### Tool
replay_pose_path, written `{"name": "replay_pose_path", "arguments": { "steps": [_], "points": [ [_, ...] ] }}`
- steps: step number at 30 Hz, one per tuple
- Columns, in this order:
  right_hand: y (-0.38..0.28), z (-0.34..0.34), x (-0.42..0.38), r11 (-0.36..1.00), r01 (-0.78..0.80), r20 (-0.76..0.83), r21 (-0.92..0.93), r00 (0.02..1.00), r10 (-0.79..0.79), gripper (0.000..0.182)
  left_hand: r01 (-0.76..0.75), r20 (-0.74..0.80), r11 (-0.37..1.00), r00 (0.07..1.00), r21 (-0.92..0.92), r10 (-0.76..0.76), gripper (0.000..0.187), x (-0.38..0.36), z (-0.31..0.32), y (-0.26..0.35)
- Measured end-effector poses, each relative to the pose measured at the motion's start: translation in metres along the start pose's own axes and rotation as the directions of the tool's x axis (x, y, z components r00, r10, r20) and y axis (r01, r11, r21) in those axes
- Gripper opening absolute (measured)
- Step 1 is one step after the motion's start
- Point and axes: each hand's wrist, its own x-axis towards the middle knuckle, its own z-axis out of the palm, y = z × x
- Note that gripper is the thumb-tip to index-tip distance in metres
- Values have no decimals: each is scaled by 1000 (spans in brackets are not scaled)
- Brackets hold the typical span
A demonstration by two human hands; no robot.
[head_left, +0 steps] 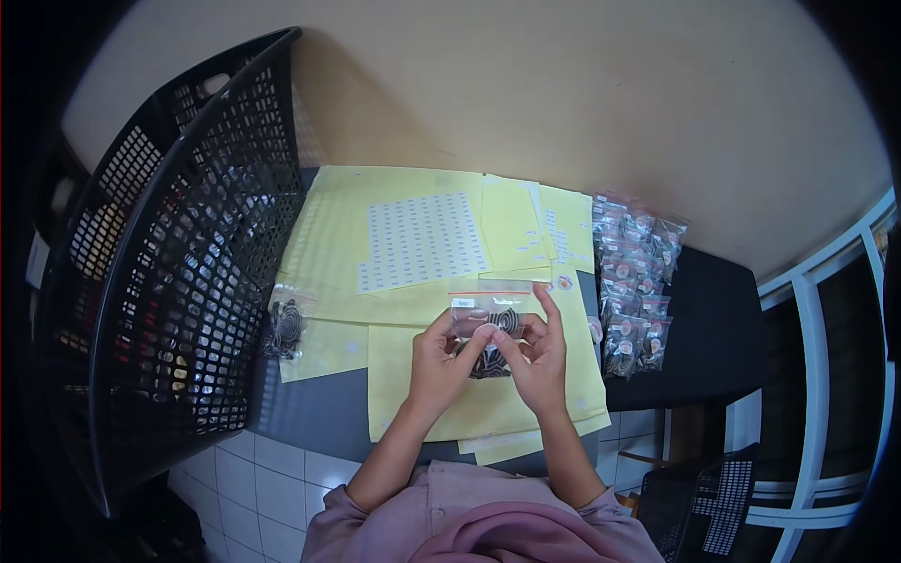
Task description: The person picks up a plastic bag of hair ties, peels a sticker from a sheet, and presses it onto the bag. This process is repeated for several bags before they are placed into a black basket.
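Observation:
A clear zip bag (pixel 507 298) with a red line along its top is held up over the yellow sheets. Inside it is something dark with pale stripes, coiled or folded; I cannot make out its kind. A small white label (pixel 463 303) sits at its upper left. My left hand (pixel 439 364) grips the bag's left side, and my right hand (pixel 537 364) grips the right, index finger raised. Both thumbs meet on a pale round sticker (pixel 484 332) at the bag's middle. Some fingers are hidden behind the bag.
Yellow sheets (pixel 328 211) cover much of the dark table, with a white sheet of small labels (pixel 422 239) on top. Another filled bag (pixel 286 327) lies at left beside a tall black basket (pixel 202 216). Several stickered bags (pixel 633 281) lie in rows at right.

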Motion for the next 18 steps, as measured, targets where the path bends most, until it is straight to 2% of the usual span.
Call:
{"name": "replay_pose_path", "arguments": {
  "steps": [5,9,14,18],
  "points": [
    [7,10,6,1000,2,32,24,999,-3,69,44,-15,999,999,-15,-44,26,-1,-15,1],
    [5,21,8,999,-23,79,48,997,19,71,13,-48,998,999,-66,-17,26,-2,-27,-2],
    [-4,39,10,993,35,167,-110,986,-16,81,-11,-158,997,987,-81,-2,27,-4,-42,-3],
    [-3,53,12,988,32,220,-148,976,1,83,-1,-182,999,983,-38,-6,27,-2,-61,-1]
  ]
}}
